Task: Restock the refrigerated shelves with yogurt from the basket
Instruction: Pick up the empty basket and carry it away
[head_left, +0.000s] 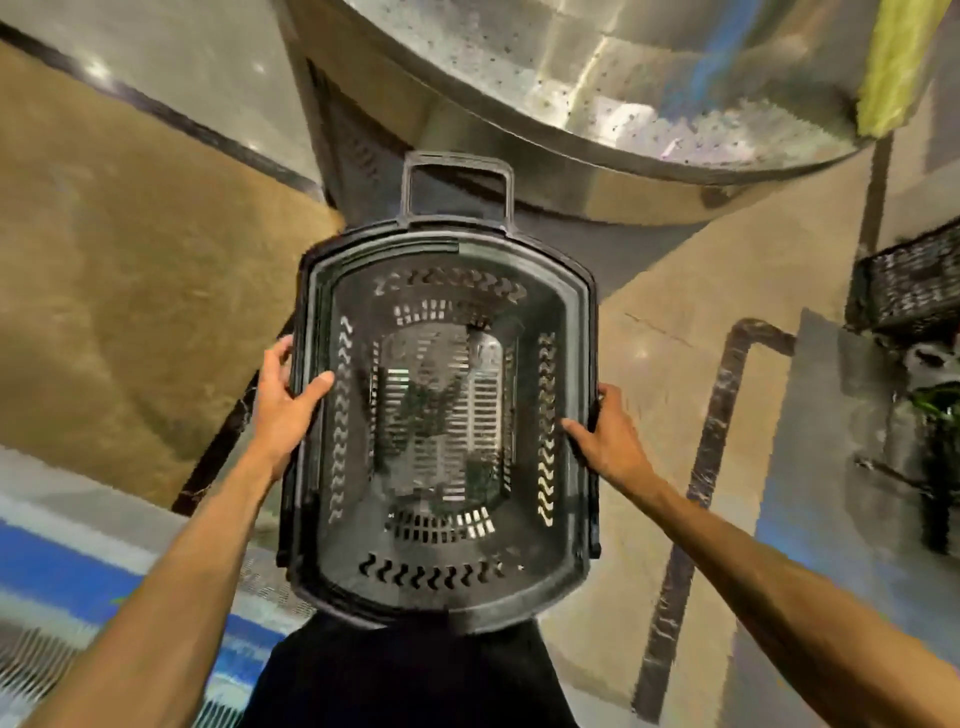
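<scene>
A black plastic basket with slotted walls fills the centre of the head view, held up in front of me above the floor. Its inside shows no yogurt. My left hand grips the left rim, thumb inside the basket and fingers curled round the outside. My right hand grips the right rim in the same way, thumb over the inner edge. The basket's pull handle sticks out at the far end. No refrigerated shelf or yogurt is in view.
A curved shiny metal fixture stands just beyond the basket. A black crate sits at the right on the tan tiled floor. A blue and white edge with a grille lies at lower left.
</scene>
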